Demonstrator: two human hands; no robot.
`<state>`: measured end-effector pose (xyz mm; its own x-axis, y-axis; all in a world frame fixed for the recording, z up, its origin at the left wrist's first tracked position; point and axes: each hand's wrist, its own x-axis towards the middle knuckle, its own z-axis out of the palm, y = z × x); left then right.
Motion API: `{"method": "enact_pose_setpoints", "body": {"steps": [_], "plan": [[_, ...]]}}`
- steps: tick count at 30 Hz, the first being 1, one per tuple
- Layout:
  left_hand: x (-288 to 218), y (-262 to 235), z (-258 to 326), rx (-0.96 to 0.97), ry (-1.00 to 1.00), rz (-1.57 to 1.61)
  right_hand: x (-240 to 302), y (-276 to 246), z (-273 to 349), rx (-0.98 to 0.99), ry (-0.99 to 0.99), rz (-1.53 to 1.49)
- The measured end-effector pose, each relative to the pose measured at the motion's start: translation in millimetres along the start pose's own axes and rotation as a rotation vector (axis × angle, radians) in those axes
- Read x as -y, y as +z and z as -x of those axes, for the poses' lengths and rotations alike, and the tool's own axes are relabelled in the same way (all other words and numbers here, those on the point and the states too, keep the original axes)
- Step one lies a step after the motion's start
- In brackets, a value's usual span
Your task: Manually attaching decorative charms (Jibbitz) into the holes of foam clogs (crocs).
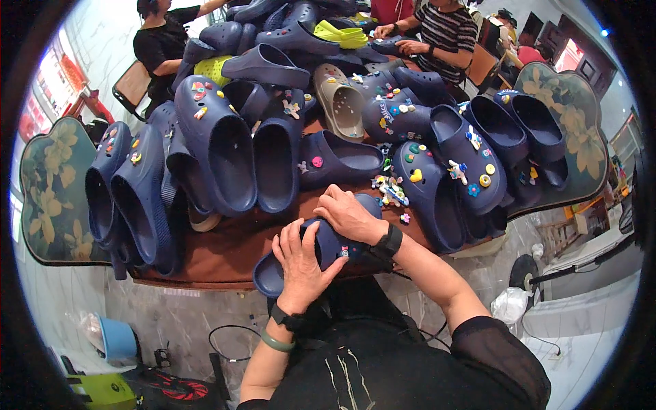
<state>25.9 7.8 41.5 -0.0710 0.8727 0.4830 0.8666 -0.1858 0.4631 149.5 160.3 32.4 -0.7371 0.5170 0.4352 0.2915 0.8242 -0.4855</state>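
Note:
At the table's near edge I hold a navy clog [329, 244] with both hands. My left hand [301, 263] is wrapped over its open part, thumb on the near side and fingers on the far side. My right hand [350, 217] is closed against the far side of the same clog with bent fingers; its fingertips and anything small between them are hidden. A small pink and white charm [344, 252] shows on the clog near my left thumb. Just beyond my right hand lies a little heap of colourful charms [391, 191] on the brown tablecloth [205, 249].
Navy clogs with charms crowd the table: a large clog [222, 154] at left, others [471, 164] at right. A grey-beige clog [339, 102] and a lime clog [339, 34] lie among them. Two people [444, 34] [164, 41] sit across. A blue bin [117, 338] stands on the floor.

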Motion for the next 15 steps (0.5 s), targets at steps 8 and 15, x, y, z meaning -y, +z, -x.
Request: {"method": "enact_pose_setpoints", "body": {"steps": [8,15], "plan": [[-1,-1,-1,-0.001,0.008,-0.004,3,5,-3,-0.023,0.096,0.026],[0,-2,-2,-0.015,0.004,-0.02,8,-5,9,-0.108,-0.119,0.059]]}}
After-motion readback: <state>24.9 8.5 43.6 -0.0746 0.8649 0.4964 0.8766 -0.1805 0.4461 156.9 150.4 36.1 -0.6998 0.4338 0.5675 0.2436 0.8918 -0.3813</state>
